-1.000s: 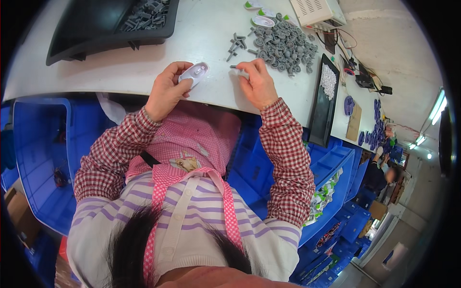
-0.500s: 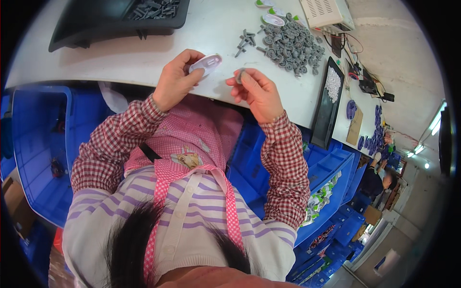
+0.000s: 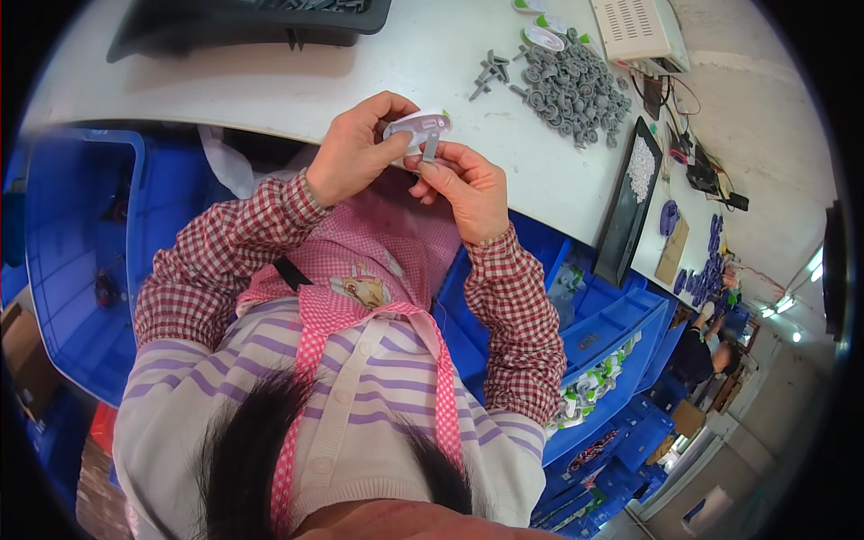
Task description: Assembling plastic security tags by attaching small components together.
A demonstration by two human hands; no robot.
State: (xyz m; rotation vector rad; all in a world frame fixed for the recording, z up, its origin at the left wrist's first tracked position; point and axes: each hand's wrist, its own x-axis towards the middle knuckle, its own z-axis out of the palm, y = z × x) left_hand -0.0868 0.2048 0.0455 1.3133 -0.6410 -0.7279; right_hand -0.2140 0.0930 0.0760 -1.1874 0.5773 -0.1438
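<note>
My left hand is closed on a white oval plastic shell with a bit of green on its rim, its hollow side showing. Pinched in my right hand is a small grey plastic part with a straight stem. The stem's tip meets the shell's inside or overlaps it; I cannot tell which. Both hands are held over the near edge of the white table. To the right and beyond lies a heap of grey round plastic parts, with a few grey stemmed pieces beside it.
A black bin of grey pieces stands far left. More white-and-green shells lie behind the heap. A black tray holds small white pieces. Blue crates sit below the table. A person is far right.
My right hand has come left with the grey part, up to the shell. The left hand has shifted slightly right. The view has moved, so the table things appear higher and further right.
</note>
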